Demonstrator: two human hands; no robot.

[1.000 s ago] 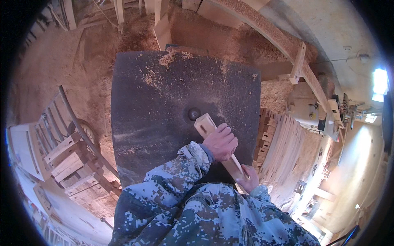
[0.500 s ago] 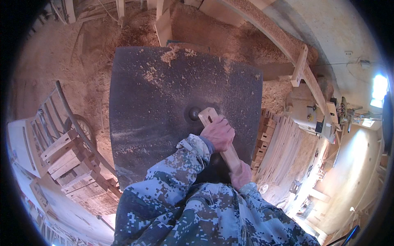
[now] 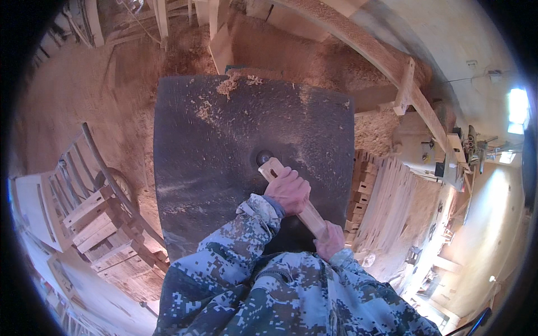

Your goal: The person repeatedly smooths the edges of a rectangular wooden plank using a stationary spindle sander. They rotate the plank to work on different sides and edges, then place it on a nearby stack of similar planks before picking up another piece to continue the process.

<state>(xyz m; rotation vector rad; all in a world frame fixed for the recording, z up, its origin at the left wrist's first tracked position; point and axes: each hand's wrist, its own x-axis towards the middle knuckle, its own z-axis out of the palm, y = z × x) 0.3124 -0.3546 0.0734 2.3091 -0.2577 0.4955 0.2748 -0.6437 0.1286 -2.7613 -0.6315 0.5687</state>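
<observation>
Gripping: your left hand (image 3: 288, 190) wraps closed around the wooden piece (image 3: 291, 196) near its front; your right hand (image 3: 329, 239) clamps the rear end.
Piece: on the dark machine table (image 3: 224, 140), front end touching the round cutter (image 3: 263, 158) at the centre.
Technique: keep it flat, feed slowly, fingers behind the cutter (sawdust makes the top slippery).
Change: a second ago the end sat just short of the cutter; now it meets it.

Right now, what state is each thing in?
wooden stick: held in both hands, tip beside the table's centre cutter.
left hand: closed round the stick.
right hand: closed on its near end.
dark table: dusted with shavings.
</observation>
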